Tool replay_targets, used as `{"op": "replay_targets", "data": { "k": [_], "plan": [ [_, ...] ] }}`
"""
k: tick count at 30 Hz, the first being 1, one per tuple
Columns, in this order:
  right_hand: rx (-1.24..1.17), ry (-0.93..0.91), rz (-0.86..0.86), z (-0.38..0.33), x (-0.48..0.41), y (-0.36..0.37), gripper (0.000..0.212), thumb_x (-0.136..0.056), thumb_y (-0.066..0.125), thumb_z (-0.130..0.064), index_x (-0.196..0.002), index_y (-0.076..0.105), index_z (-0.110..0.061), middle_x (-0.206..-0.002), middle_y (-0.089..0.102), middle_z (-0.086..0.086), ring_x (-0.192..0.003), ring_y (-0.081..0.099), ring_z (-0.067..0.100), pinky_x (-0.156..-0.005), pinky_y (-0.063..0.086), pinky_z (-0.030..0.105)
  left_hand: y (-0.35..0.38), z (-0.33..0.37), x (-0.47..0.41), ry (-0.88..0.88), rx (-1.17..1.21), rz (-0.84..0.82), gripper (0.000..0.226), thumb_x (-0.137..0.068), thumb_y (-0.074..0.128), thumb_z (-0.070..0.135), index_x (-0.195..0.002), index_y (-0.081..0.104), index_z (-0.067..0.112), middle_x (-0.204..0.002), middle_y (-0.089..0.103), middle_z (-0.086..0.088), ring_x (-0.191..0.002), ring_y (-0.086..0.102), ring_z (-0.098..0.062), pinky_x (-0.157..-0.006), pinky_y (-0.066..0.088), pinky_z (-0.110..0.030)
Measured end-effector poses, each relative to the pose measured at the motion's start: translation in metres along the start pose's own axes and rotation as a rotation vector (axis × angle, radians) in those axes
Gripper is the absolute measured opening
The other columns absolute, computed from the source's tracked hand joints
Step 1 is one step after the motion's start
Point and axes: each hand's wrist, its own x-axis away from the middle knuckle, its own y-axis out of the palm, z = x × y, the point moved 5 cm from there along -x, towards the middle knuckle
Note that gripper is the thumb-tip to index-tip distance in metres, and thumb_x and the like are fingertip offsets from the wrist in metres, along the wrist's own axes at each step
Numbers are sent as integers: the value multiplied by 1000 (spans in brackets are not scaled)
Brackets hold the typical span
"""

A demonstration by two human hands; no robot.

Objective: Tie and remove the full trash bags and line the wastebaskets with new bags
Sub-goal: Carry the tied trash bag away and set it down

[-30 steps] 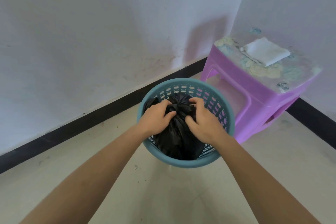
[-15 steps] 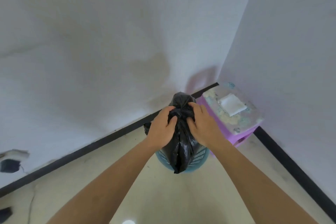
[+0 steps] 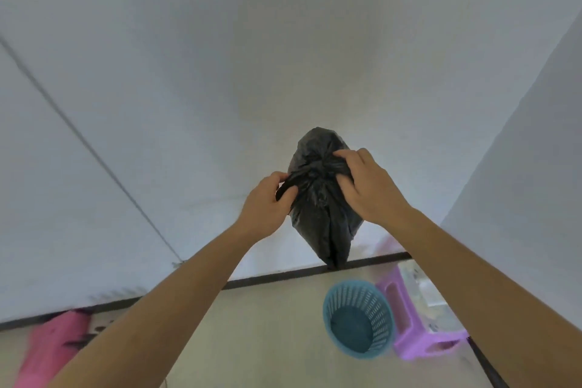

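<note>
Holding the black trash bag (image 3: 321,198) up in the air before the wall, both hands closed on its gathered neck: left hand (image 3: 267,205) pinching a twisted tail of plastic, right hand (image 3: 367,186) clamped on the bunched top beside the knot. Bag hangs clear, well above the blue wastebasket (image 3: 359,320), which stands unlined on the floor beside a purple stool (image 3: 422,324). Risk, as I judge it: thin film could tear at the pinch, or a loose knot slip and spill the contents, if the tails are pulled unevenly. Pale glossy floor (image 3: 267,324), dark skirting, plain white walls meeting in a corner; blurred pink object (image 3: 50,346) low at left.
</note>
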Motion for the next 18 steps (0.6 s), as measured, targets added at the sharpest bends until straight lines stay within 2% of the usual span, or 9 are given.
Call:
{"op": "replay_targets", "data": {
  "k": [2, 5, 7, 10, 14, 18],
  "plan": [
    [-58, -98, -23, -34, -2, 9, 39, -102, 43, -28, -141, 42, -20, -125, 46, 6, -87, 60, 26, -81, 52, 37, -26, -10, 35, -83, 68, 91, 23, -102, 47, 32, -118, 54, 18, -116, 65, 0, -99, 63, -19, -72, 50, -19],
    [-153, -256, -106, -89, 9, 47, 39, -102, 43, -29, -140, 43, -21, -122, 46, 3, -82, 58, 20, -78, 50, 32, -56, -34, 102, -236, 161, 262, 18, -102, 48, 29, -113, 53, 17, -105, 65, 2, -87, 65, -18, -63, 48, -17],
    [-192, -370, -188, -131, 24, 79, 39, -102, 41, -32, -140, 42, -21, -122, 45, 2, -79, 56, 15, -77, 51, 31, -74, -52, 153, -334, 176, 358, 17, -101, 49, 27, -113, 53, 17, -104, 63, 3, -88, 63, -12, -66, 46, -16],
    [-244, -544, -307, -206, 48, 118, 41, -103, 40, -35, -141, 41, -21, -125, 44, 1, -82, 56, 14, -80, 53, 31, -109, -78, 230, -444, 195, 518, 14, -100, 51, 27, -110, 54, 17, -99, 64, 2, -87, 63, -15, -67, 47, -18],
    [-328, -729, -419, -327, 86, 156, 40, -102, 41, -35, -140, 41, -23, -124, 44, -1, -84, 53, 11, -81, 49, 27, -173, -109, 336, -551, 206, 746, 13, -99, 55, 24, -109, 56, 16, -98, 64, -1, -89, 64, -14, -62, 47, -11],
    [-395, -911, -505, -451, 133, 201, 38, -101, 42, -41, -136, 41, -27, -118, 43, -4, -83, 56, 10, -78, 52, 28, -239, -153, 437, -613, 247, 936, 7, -99, 54, 22, -104, 56, 18, -94, 68, -2, -83, 66, -15, -63, 51, -19]
  ]
}}
